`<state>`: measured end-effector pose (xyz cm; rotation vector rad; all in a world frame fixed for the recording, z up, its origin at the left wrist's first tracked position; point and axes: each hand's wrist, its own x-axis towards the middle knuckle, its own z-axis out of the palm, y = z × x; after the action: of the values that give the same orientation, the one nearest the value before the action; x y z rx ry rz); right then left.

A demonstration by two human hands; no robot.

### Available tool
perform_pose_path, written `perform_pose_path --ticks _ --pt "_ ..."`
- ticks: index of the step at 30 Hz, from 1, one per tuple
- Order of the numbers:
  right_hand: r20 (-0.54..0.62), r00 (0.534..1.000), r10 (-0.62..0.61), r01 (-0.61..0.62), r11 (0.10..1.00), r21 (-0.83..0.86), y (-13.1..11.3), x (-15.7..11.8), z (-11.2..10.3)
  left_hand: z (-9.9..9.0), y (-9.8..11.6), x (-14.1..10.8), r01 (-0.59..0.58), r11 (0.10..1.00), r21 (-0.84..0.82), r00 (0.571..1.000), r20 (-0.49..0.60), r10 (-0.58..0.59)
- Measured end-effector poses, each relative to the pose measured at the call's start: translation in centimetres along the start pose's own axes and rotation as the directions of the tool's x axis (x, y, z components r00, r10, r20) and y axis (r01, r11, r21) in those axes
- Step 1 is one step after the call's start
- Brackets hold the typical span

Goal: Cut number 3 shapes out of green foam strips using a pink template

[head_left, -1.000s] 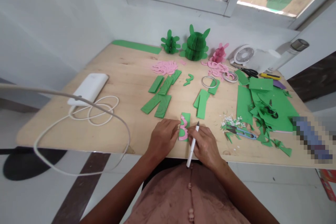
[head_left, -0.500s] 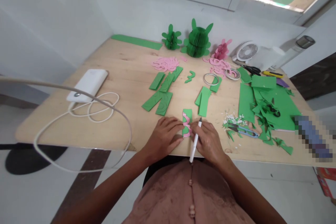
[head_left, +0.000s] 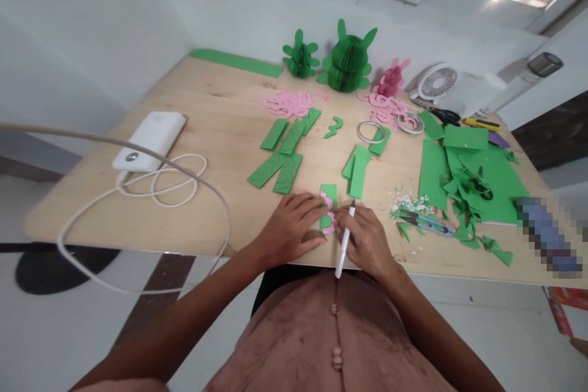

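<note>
Near the table's front edge lies a small green paper strip (head_left: 327, 190) with a pink wavy paper cutout (head_left: 329, 223) on top. My left hand (head_left: 294, 226) rests beside it, fingers stretched out flat and their tips on the cutout's left side. In my right hand (head_left: 365, 236) is a white marker pen (head_left: 344, 245), its dark tip pointing away from me; that hand's fingers touch the cutout's right side. Just beyond lie plain green strips (head_left: 358, 173). Several green strips with drawn curves (head_left: 287, 173) lie to the left, and a green curved cutout (head_left: 333, 127) farther back.
Pink cutouts (head_left: 289, 103), tape rolls (head_left: 372, 131) and honeycomb paper figures (head_left: 348, 64) are at the back. Blue thread snips (head_left: 429, 225), paper scraps and green sheets (head_left: 432, 177) lie right. A white power bank (head_left: 151, 141) with a looping cable stands left.
My left hand has shifted slightly right, its fingers covering more of the pink cutout. The marker stays in my right hand. The view has tilted slightly.
</note>
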<state>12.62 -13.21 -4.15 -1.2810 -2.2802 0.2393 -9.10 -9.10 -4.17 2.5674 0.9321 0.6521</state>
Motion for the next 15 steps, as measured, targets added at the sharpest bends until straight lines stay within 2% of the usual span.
perform_pose_path --ticks 7,15 --pt "-0.043 0.999 -0.031 0.031 0.999 -0.007 -0.02 -0.02 0.05 0.4 0.03 0.14 0.011 0.998 0.056 1.0 -0.017 -0.01" --pt "-0.035 0.999 -0.025 0.024 0.999 -0.025 0.02 -0.02 0.15 0.39 0.0 0.15 -0.009 0.998 0.055 0.999 -0.053 0.012"
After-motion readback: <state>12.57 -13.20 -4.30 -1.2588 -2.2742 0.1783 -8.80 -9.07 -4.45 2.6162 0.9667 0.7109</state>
